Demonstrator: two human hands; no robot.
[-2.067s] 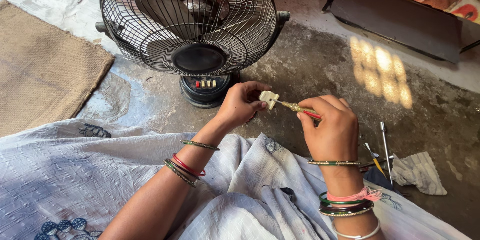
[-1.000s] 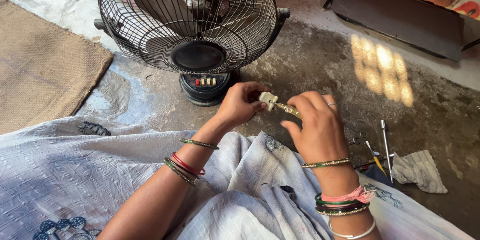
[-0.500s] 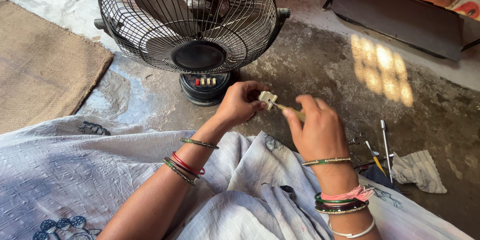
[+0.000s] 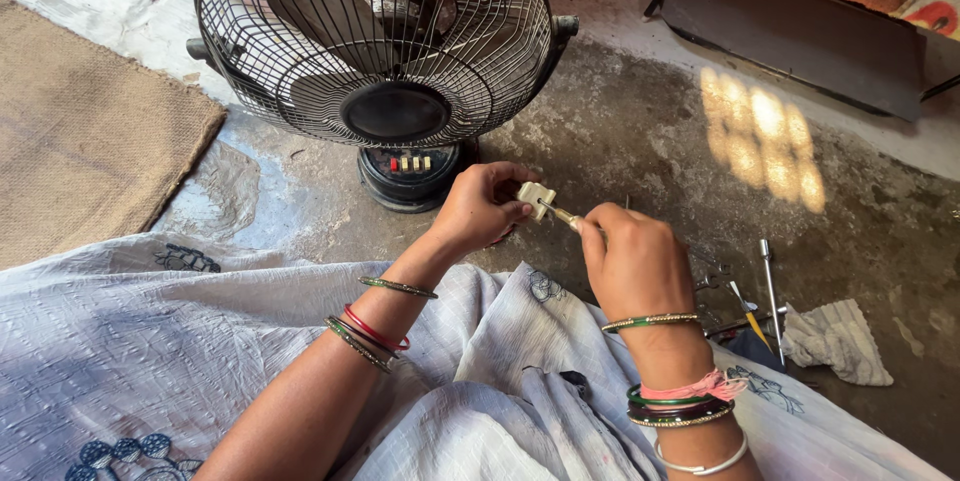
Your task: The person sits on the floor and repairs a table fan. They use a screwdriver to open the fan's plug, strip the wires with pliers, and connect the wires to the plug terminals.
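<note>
My left hand (image 4: 480, 209) pinches a small cream-coloured plug-like part (image 4: 535, 196) in front of a black table fan (image 4: 380, 61). My right hand (image 4: 632, 263) is closed around a thin screwdriver (image 4: 562, 216) whose tip meets that part. Its handle is hidden inside my fist. Both wrists wear bangles. Both hands hover just above the concrete floor, over my lap covered by pale patterned cloth (image 4: 150, 341).
Several slim tools (image 4: 768, 286) and a crumpled grey rag (image 4: 835, 341) lie on the floor to the right. A brown jute mat (image 4: 80, 141) lies at left. A dark metal frame (image 4: 800, 31) under bright bedding stands at upper right.
My right hand has rolled over and slid down the screwdriver, hiding its red handle. The left hand keeps the cream part almost still.
</note>
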